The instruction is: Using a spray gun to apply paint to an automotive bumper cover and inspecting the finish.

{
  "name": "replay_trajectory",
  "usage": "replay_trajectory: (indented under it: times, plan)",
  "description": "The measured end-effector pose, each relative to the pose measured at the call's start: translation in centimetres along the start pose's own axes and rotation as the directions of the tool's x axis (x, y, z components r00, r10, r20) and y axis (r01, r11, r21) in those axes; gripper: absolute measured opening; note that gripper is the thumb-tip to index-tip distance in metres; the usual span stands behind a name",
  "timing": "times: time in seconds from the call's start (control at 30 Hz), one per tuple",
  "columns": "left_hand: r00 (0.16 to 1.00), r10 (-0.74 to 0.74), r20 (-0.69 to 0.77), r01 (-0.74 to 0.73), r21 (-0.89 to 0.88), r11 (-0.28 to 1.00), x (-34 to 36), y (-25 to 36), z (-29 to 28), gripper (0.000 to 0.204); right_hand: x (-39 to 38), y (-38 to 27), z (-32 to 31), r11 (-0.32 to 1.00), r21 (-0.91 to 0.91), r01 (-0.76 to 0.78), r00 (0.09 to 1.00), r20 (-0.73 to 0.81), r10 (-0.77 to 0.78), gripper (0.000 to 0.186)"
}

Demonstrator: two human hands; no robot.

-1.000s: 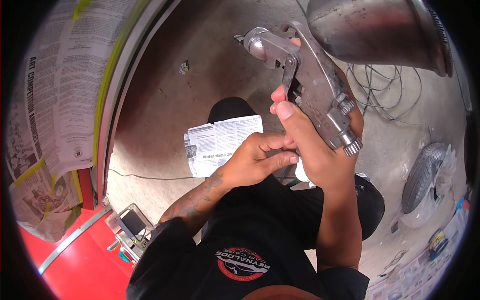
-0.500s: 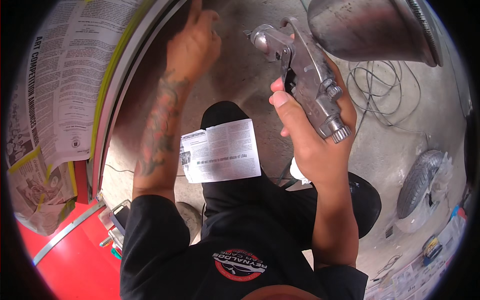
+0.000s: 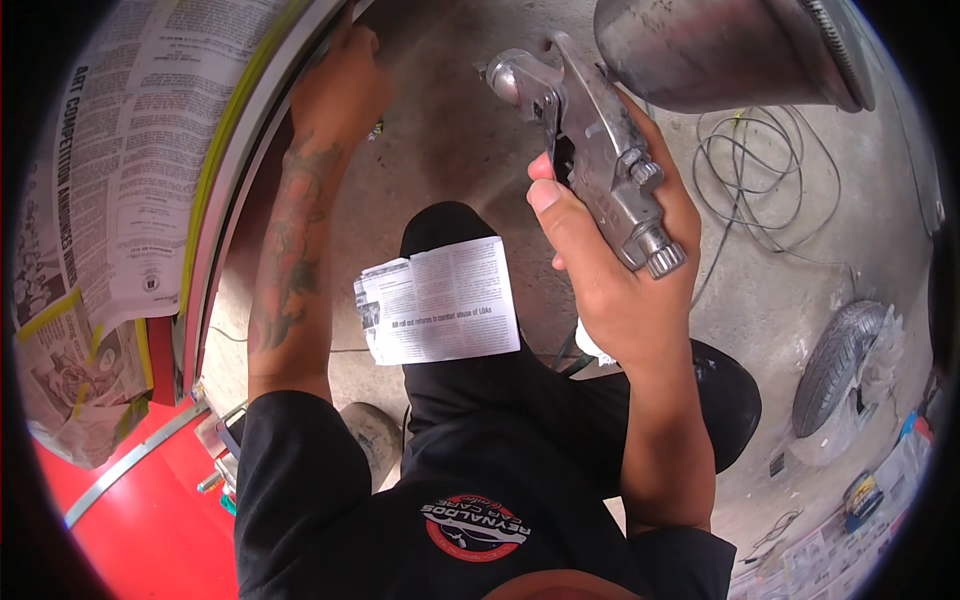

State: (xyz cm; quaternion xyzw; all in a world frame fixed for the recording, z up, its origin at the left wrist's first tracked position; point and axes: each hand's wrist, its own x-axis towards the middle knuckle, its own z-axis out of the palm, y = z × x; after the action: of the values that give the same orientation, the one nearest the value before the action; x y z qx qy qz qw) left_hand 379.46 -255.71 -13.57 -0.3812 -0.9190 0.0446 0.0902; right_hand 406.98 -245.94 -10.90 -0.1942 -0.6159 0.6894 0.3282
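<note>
My right hand (image 3: 635,300) is wrapped around the handle of a grey metal spray gun (image 3: 590,140), with its adjusting knobs toward my wrist and its nozzle pointing to the upper left. A large metal cup (image 3: 735,50) stands beside the gun at the upper right. My left hand (image 3: 345,85) is at the upper left against the edge of a dark red body panel (image 3: 245,170). Its index finger reaches up along that edge, the other fingers look bent and are partly hidden, and I see nothing held. A piece of newspaper (image 3: 440,305) lies across my knee.
Newspaper masking (image 3: 130,150) with yellow-green tape covers the panel at the left, above a glossy red surface (image 3: 150,510). A coiled hose or cable (image 3: 770,180) lies on the concrete floor at right. Beyond it are a tyre (image 3: 840,365) and clear plastic sheeting.
My left hand has moved left and slightly down, from over the floor to the panel's edge. The right hand and spray gun have shifted slightly left.
</note>
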Motion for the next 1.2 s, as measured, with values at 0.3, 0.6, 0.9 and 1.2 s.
replay_trajectory:
  times: [0.3, 0.6, 0.9, 1.2]
  plan:
    - [0.999, -0.037, 0.007, 0.035, 0.167, 0.985, -4.4, -0.2, -2.2, 0.030, 0.4, 0.0, 0.3, 1.000, -0.013, 0.019, 1.000, 0.001, -0.019, 0.049]
    - [0.994, 0.089, -0.065, -0.080, 0.125, 0.989, -3.2, -0.1, -1.3, 0.036, 0.7, -0.1, 0.1, 1.000, 0.021, 0.017, 1.000, 0.019, -0.017, 0.051]
    - [0.997, 0.052, -0.059, -0.042, 0.157, 0.987, -2.3, 0.7, -1.6, 0.036, 1.0, 0.3, 0.5, 0.998, 0.070, 0.008, 0.999, 0.032, -0.010, 0.052]
    - [0.998, -0.033, 0.048, 0.022, 0.217, 0.976, -4.4, 0.7, -3.5, 0.030, 1.6, 0.1, 0.0, 0.999, 0.027, 0.039, 0.999, 0.019, -0.040, 0.050]
